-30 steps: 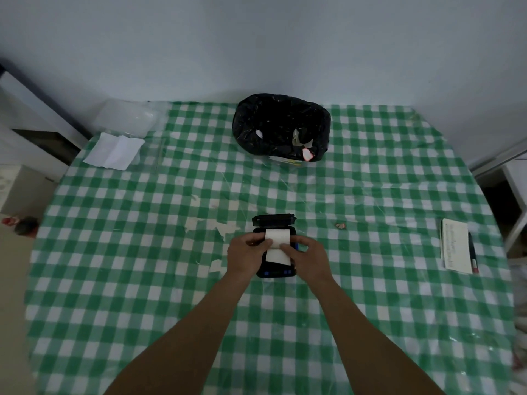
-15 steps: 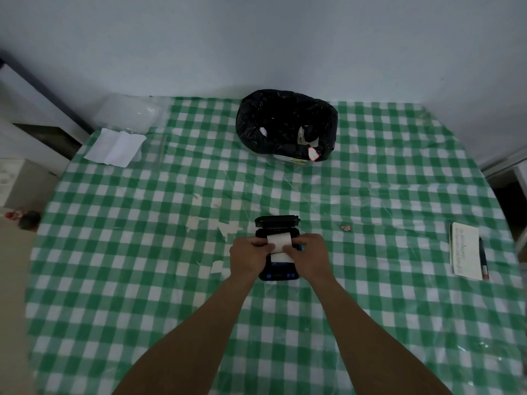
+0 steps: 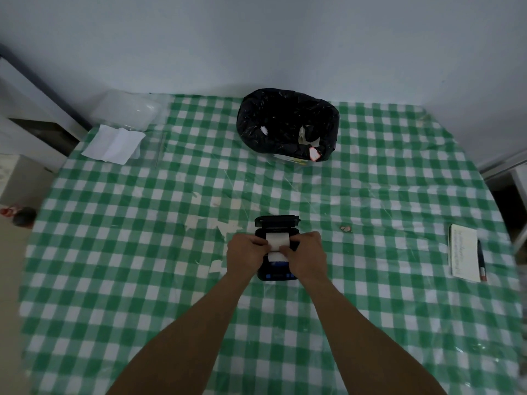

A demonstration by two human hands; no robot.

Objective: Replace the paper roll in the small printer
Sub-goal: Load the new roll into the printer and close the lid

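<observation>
A small black printer [image 3: 276, 273] lies in the middle of the checked table, its lid [image 3: 276, 221] flipped open toward the far side. A white paper roll [image 3: 277, 241] sits in the open compartment, with a strip of paper trailing toward me over the body. My left hand [image 3: 245, 253] grips the roll's left end and my right hand [image 3: 306, 253] pinches the paper from the right. Both hands cover the printer's sides.
A bin lined with a black bag [image 3: 288, 125] stands at the far middle. A notepad [image 3: 463, 255] with a pen [image 3: 481, 259] lies at the right. White folded paper [image 3: 114, 143] and a clear plastic box [image 3: 125, 114] sit far left. Small paper scraps [image 3: 225, 228] lie left of the printer.
Both hands have closed in on the roll and pressed it lower into the compartment; the trailing strip looks shorter. The head camera has shifted slightly.
</observation>
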